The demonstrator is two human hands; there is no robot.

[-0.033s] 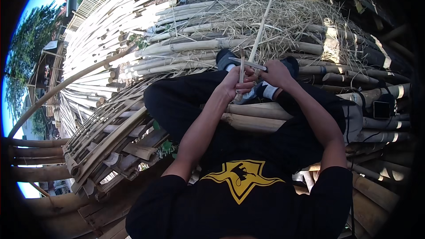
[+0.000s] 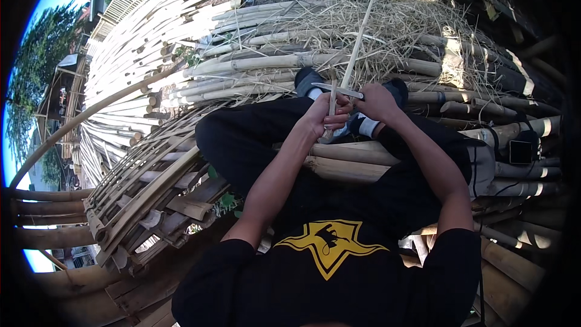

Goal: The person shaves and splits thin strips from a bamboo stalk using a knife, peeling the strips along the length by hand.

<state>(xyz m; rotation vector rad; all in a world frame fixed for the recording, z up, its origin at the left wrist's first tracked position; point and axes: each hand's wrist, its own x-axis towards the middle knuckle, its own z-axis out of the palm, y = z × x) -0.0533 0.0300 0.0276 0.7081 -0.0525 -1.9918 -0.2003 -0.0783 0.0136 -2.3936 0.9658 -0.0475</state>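
My left hand (image 2: 327,115) is closed around a short, narrow bamboo piece (image 2: 333,98), held roughly upright above my crossed legs. In my right hand (image 2: 378,104) is a knife (image 2: 336,89), its blade pointing left and crossing the bamboo piece near the top of the left fist. A long pale bamboo strip (image 2: 358,41) runs from beside the blade away to the far edge of the view. Its near end is hidden about the hands, so I cannot tell whether the left fingers hold it too.
Thin shavings (image 2: 393,30) lie heaped over bamboo poles (image 2: 260,63) beyond my feet. A stack of split bamboo (image 2: 160,191) rises at my left, below a curved pole (image 2: 78,122). Thick bamboo (image 2: 351,160) lies between my legs. A small dark box-shaped thing (image 2: 520,150) sits at right.
The knife blade has shifted very slightly toward me, and the short bamboo piece has edged a little to the right. Both hands keep their grip.
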